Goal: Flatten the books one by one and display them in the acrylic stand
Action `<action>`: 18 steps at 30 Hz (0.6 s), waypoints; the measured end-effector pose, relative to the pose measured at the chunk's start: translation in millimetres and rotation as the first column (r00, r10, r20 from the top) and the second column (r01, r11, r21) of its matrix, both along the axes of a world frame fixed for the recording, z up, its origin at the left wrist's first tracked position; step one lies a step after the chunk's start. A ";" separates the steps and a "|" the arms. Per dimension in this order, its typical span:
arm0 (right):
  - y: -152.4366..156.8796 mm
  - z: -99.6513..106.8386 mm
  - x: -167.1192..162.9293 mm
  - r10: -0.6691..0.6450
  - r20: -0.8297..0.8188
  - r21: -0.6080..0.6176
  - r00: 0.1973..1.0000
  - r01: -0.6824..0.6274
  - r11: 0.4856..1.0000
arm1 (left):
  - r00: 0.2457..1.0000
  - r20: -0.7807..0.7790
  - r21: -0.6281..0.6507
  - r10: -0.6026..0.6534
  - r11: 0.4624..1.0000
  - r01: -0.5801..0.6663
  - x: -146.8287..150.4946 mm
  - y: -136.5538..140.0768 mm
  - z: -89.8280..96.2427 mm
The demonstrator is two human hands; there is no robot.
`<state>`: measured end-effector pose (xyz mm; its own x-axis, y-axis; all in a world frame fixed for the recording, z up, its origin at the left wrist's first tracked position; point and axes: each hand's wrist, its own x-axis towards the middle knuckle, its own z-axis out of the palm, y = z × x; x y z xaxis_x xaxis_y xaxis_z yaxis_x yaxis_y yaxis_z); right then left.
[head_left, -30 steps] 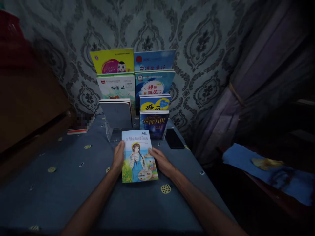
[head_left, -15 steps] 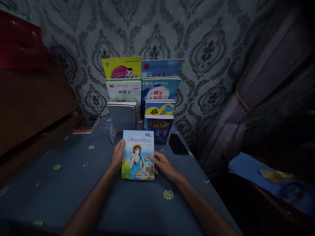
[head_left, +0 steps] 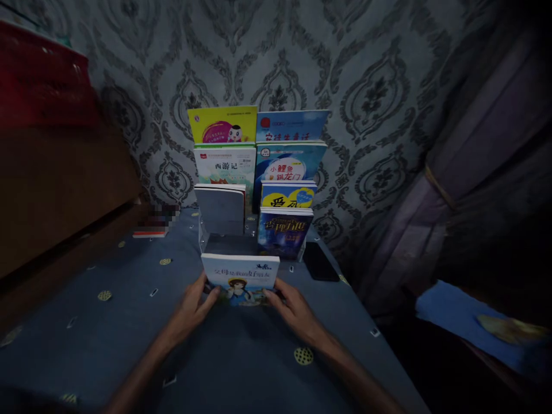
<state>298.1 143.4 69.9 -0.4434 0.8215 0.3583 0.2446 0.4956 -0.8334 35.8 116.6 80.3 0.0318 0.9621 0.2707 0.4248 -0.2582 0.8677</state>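
Observation:
Between my two hands I hold a book [head_left: 241, 279] with a pale blue cover and a drawn girl in a yellow hat. My left hand [head_left: 194, 302] grips its left edge, thumb on the front cover. On the opposite edge my right hand [head_left: 297, 310] is closed in the same way. The book is tilted, its top edge toward the rack. Just beyond it stands a clear tiered book rack [head_left: 202, 230] with several books. A dark blue book [head_left: 284, 233] fills the front right; behind the front left tier's bare floor is a plain grey-backed book [head_left: 222, 210].
A black phone [head_left: 321, 261] lies right of the rack on the blue patterned tablecloth [head_left: 129, 333]. Further left is a partly blurred book [head_left: 150, 230] beside a brown box [head_left: 64, 190] with a red bag [head_left: 43, 80] on it. A tied curtain [head_left: 414, 195] hangs at right.
The book has tipped from facing me to a flatter slant, and sits slightly lower. My left thumb now lies on its cover. The view has shifted slightly.

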 end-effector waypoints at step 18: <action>10.5 -6.1 -38.4 -0.082 0.126 0.235 0.989 0.051 0.971 | 0.977 -0.118 0.123 0.179 0.979 -0.165 -27.5 6.9 -20.9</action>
